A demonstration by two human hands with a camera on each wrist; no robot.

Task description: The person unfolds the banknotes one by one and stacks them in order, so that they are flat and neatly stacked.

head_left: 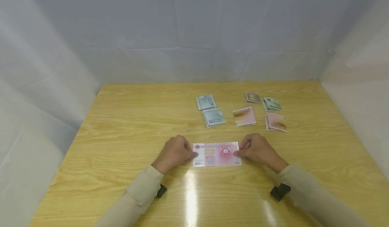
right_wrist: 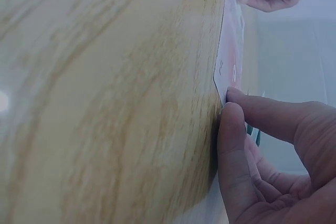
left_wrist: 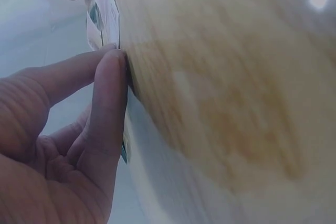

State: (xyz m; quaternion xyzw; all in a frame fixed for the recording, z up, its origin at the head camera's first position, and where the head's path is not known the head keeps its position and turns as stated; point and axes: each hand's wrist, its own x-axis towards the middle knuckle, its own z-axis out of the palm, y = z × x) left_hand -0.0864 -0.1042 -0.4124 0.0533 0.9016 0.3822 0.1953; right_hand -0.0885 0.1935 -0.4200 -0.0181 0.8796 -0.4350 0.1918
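A pink and white banknote (head_left: 212, 154) marked 100 lies stretched flat between my two hands, in the middle of the head view. My left hand (head_left: 177, 152) pinches its left end, thumb on top and fingers beneath. At the other end, my right hand (head_left: 258, 150) pinches the note's right edge the same way. The right wrist view shows the note's corner (right_wrist: 223, 72) caught between thumb and index finger. In the left wrist view the note (left_wrist: 110, 17) appears nearly edge-on, close over the wooden table.
Behind the note lie several folded notes: two blue-green 50s (head_left: 214, 116), a pink 20 (head_left: 244, 116) with another 20 (head_left: 276, 121) to its right, a small brown note (head_left: 253, 97) and a green note (head_left: 272, 103). White sheeting (head_left: 194, 34) hangs around the wooden table (head_left: 121, 125).
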